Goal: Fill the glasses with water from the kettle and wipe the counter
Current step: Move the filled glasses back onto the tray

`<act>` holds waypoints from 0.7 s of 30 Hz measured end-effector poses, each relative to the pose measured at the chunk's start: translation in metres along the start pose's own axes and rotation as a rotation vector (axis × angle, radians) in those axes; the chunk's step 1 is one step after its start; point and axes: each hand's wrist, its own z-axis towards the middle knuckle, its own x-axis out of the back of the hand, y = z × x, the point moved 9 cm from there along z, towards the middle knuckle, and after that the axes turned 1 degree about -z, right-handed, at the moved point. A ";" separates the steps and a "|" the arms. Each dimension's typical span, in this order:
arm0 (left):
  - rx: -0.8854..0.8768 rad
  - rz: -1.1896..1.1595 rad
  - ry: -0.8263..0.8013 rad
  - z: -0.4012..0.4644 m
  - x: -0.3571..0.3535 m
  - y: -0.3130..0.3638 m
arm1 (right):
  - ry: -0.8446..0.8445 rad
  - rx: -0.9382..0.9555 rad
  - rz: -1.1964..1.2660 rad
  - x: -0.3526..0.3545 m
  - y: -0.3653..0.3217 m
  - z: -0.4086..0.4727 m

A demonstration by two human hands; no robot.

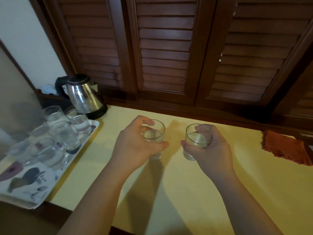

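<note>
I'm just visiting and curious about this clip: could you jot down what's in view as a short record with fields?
Surface: yellow counter below wooden louvred shutters
Left hand: grips a clear glass from the side
Right hand: grips a second clear glass
Glass contents: cannot tell
Kettle: steel, black handle, stands upright at the far left, untouched
Tray: patterned, at the left, holds several more glasses
Cloth: orange, folded, at the right edge, untouched
</note>
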 end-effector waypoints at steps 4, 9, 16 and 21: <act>0.038 -0.037 0.086 -0.021 0.054 -0.020 | -0.091 0.046 0.053 -0.040 -0.026 -0.019; 0.071 -0.058 0.167 -0.047 0.118 -0.047 | -0.183 0.100 0.089 -0.095 -0.061 -0.042; 0.064 0.025 0.229 -0.073 0.199 -0.083 | -0.314 0.141 0.132 -0.172 -0.100 -0.083; 0.066 0.063 0.229 -0.091 0.245 -0.108 | -0.401 0.129 0.164 -0.223 -0.121 -0.117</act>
